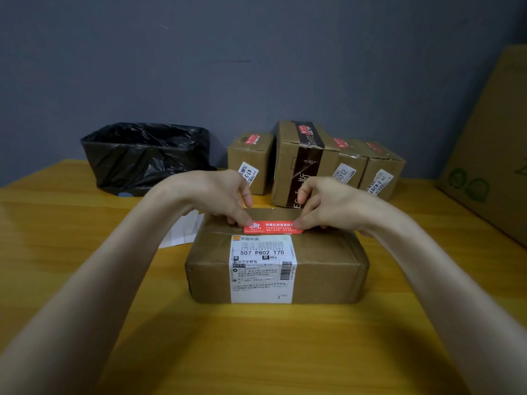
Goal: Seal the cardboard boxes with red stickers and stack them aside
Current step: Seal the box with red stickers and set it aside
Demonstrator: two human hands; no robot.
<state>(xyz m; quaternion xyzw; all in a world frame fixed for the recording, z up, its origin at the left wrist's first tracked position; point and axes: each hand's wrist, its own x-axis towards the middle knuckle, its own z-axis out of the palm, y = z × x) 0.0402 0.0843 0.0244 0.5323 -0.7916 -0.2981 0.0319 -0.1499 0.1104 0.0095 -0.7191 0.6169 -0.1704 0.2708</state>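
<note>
both hands, left hand (225,201) and right hand (322,206), pinch the thin, floppy red sticker (272,227) by its ends on the stiff cardboard box (276,258) mid-desk.

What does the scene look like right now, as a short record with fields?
box: mid table, white label over top and front
sticker: red, on the box top, above the label
left hand: pinches the sticker's left end
right hand: pinches the sticker's right end
back boxes: four by the wall, red stickers on top
bag: black, back left
paper: white, left of the box
</note>
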